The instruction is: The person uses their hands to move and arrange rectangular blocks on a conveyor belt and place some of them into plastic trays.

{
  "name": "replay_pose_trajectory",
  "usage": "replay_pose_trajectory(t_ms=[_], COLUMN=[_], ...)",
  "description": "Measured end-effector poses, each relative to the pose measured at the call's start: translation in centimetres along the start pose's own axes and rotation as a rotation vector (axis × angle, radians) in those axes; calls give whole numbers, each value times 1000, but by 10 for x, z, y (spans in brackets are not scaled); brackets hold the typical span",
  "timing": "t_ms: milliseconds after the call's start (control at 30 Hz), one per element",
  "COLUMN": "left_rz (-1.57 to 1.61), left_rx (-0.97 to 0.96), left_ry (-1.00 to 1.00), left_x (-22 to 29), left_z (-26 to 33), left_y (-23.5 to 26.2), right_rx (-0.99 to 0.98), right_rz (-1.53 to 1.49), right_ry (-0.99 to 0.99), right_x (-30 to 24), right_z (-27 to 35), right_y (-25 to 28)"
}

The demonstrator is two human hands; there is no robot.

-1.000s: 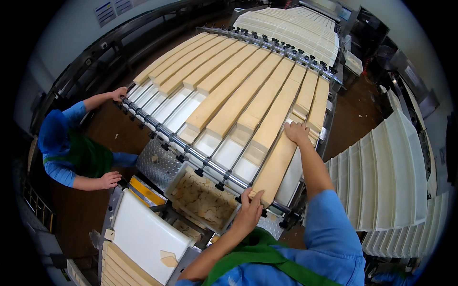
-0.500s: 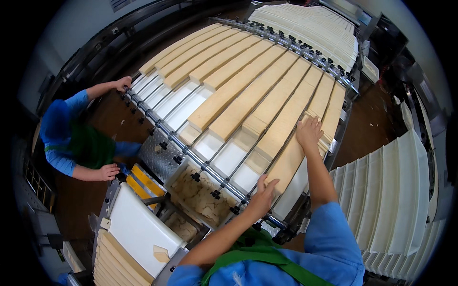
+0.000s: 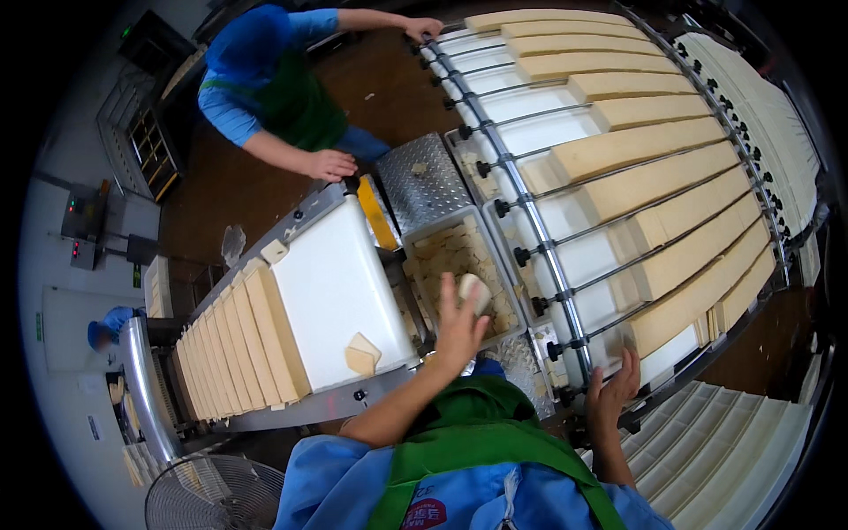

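Signs, labels, panels – few, all far left plus one apron patch

Grey control box [image 3: 86, 231] on far-left wall, upright rectangle, small red and green lights on its face, text unreadable. Small green rectangular sticker [image 3: 40, 326] on pale wall below it, near left edge. Another tiny green tag [image 3: 137, 276] beside the box, on dark post. Small pale label [image 3: 94, 427] lower on same wall, too blurred to tell more. Green indicator light [image 3: 129, 32] on dark cabinet, top left. Red rounded patch with white marks [image 3: 427, 513] on wearer's green apron, bottom centre, partly cut by frame edge. No packages or screens visible.
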State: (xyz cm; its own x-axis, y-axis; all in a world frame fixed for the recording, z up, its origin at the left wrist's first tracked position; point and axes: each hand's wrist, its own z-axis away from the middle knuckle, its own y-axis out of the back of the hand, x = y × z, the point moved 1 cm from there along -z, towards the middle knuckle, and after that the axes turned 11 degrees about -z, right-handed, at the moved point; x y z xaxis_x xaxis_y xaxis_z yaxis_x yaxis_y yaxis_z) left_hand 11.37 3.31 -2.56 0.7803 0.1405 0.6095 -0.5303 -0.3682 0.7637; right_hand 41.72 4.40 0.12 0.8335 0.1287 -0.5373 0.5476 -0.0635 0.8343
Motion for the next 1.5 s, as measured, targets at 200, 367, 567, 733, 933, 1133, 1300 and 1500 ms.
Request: replay_pose_trajectory(t_ms=[200,367,567,733,933,1133,1300,1500], left_rz=[-548,-387,-385,-423,-414,-396,-413,-461], left_rx=[-205,-227,-185,-190,-192,-168,-194,-186], left_ry=[247,95,1,48,58,59,70,97], left_x=[-106,-124,-125,-124,-121,-122,-121,-116], left_z=[62,87,89,89,88,88,87,85], left_y=[48,63,58,59,61,57,58,56], right_rx=[215,283,314,342,354,340,307,285], right_rz=[291,448,456,467,459,480,477,421], right_ry=[-89,-78,-114,-42,-103,-42,-57,-77], right_x=[13,0,-3,1,1,4,0,4], right_z=[4,-2,2,5,5,5,5,3], right_y=[-21,-22,-22,-23,-25,-25,-23,-20])
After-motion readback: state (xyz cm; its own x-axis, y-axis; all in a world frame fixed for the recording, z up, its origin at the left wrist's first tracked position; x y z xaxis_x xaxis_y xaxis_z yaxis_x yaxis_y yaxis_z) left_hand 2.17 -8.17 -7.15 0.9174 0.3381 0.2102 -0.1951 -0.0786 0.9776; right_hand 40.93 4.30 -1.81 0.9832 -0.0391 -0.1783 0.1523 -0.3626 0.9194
